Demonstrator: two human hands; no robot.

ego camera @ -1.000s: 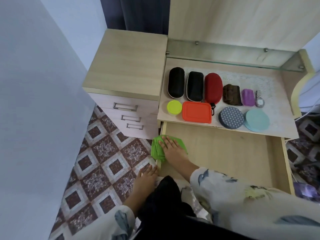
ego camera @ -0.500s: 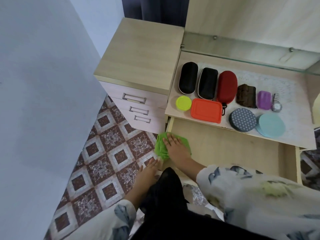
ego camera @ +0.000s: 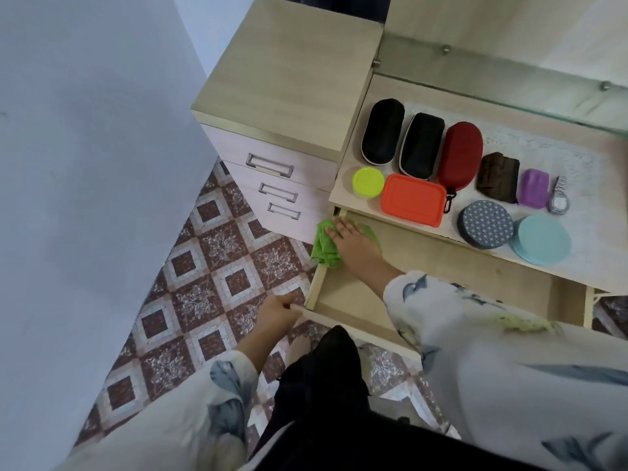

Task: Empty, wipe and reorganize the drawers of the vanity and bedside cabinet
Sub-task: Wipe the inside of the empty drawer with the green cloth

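The bedside cabinet (ego camera: 289,69) is sitting with its three drawers closed, seemingly not yet tackled. The vanity drawer (ego camera: 441,266) is standing emptied and pulled out toward the person, its long axis running left to right, with what look like its contents (ego camera: 458,154) lying on the tabletop (ego camera: 577,266) above. The right hand (ego camera: 353,239) is pressing a green cloth (ego camera: 323,251) flat into its back left corner, and the left hand (ego camera: 278,312) is gripping its front left corner.

On your vanity top (ego camera: 407,93) lie two black glasses cases (ego camera: 382,131) (ego camera: 421,146), a red case (ego camera: 459,154), a brown pouch (ego camera: 498,176), a purple pouch (ego camera: 534,188) and a watch (ego camera: 559,197). Before them sit a yellow tub (ego camera: 368,182), orange box (ego camera: 413,199), patterned tin (ego camera: 486,224) and teal coasters (ego camera: 540,238).
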